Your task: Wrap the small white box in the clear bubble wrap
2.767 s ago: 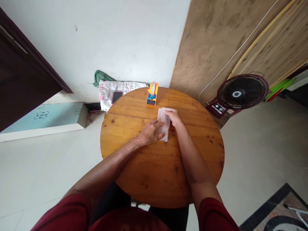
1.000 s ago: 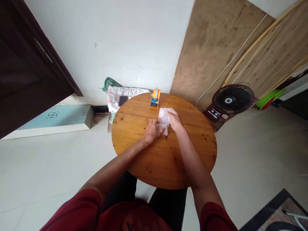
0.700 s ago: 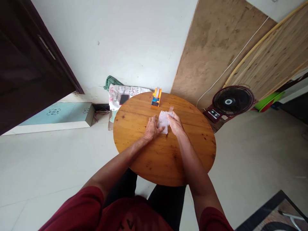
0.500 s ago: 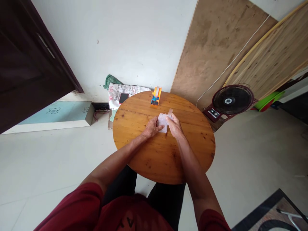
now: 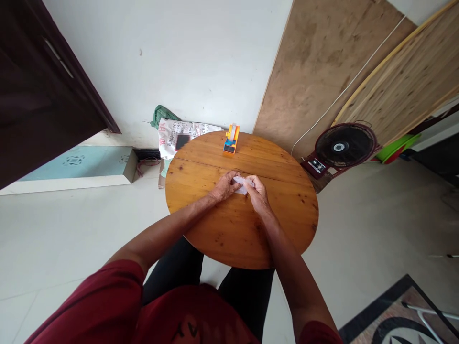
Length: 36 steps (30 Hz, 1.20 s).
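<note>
Between my hands, over the middle of the round wooden table, is a small whitish packet, which looks like folded paper or thin plastic. My left hand grips its left side, thumb on the near face. My right hand is closed on its right side, thumb pressed against the top edge. Fingers cover much of the packet, so its full shape is hidden. Beyond my hands, near the table's far edge, stands an orange and blue tape dispenser with a roll of clear tape in it.
Behind the table's far left edge lies a printed white sack with a dark flat object on it. A dark red round fan stands at the right. The wall rises close behind the table.
The packet has tipped, so less of its face shows. The clear tape strip that stuck up from my right hand no longer stands out. My right thumb has moved slightly left onto the packet.
</note>
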Available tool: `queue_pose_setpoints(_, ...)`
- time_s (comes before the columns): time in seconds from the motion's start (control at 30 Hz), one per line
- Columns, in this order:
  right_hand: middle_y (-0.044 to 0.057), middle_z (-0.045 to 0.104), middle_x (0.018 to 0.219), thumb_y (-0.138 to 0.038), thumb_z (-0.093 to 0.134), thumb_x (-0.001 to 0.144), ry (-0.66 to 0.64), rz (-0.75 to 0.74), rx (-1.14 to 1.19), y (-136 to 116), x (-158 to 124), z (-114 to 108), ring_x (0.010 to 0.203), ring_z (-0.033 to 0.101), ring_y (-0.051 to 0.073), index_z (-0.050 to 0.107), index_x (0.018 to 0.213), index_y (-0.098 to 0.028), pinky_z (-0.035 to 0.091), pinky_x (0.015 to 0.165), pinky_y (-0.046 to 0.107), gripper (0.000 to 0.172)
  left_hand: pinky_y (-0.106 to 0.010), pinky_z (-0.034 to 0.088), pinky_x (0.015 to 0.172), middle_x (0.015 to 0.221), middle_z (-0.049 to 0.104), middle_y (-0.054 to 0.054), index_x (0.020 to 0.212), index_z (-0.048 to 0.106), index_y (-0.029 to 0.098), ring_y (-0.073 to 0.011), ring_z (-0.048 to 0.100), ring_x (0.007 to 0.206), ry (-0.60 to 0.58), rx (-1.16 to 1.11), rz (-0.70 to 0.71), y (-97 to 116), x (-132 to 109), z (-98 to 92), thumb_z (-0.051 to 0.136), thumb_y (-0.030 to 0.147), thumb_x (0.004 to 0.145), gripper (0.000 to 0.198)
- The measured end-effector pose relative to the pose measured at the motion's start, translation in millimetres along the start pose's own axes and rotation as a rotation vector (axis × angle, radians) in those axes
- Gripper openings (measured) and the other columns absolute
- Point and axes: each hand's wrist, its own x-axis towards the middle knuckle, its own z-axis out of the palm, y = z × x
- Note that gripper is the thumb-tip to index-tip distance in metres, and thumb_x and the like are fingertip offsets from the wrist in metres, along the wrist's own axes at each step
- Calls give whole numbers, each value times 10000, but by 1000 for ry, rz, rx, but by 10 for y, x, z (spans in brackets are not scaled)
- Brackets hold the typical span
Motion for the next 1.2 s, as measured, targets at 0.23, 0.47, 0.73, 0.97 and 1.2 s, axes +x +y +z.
queue_pose_setpoints(0.23,27,698,978,-552,608,859,26,-2,-46,-5,-69,28,917,639,208,592,916,-255,502,786,307,303,-367,500,973,1080,616,-71,1071,645,172,-200,592,1037,19,53,62,-27,2,6,618,155,789,284)
queue_pose_setpoints(0.47,47,702,1263,-467,558,926,-4,-136,-129,27,-162,38,1225,615,240,624,982,-284,451,1066,402,203,-374,506,984,1089,633,-84,1112,652,165,-207,610,1046,0,30,90,-71,-2,-10,638,181,798,314)
queue_pose_setpoints(0.73,61,705,1273,-417,540,945,-33,-202,-241,38,-203,63,1311,568,235,609,978,-277,420,1122,442,159,-403,503,1044,1405,545,-142,1260,644,193,-254,573,1276,-184,-83,163,-129,-76,-277,683,124,726,541)
queue_pose_setpoints(0.97,109,662,1337,-295,509,961,-36,-421,-500,151,-276,71,1351,536,224,614,1007,-261,411,1151,470,119,-488,395,1161,1501,486,-216,1341,603,148,-319,461,1417,-133,86,367,-238,-144,-204,748,174,720,638)
queue_pose_setpoints(1.2,115,607,1405,-105,450,892,-146,-570,-738,179,-308,-5,1426,451,251,619,1135,-215,382,1187,526,316,-564,366,1167,1542,439,-226,1423,537,151,-350,477,1402,-128,302,427,-305,-194,-215,726,203,774,678)
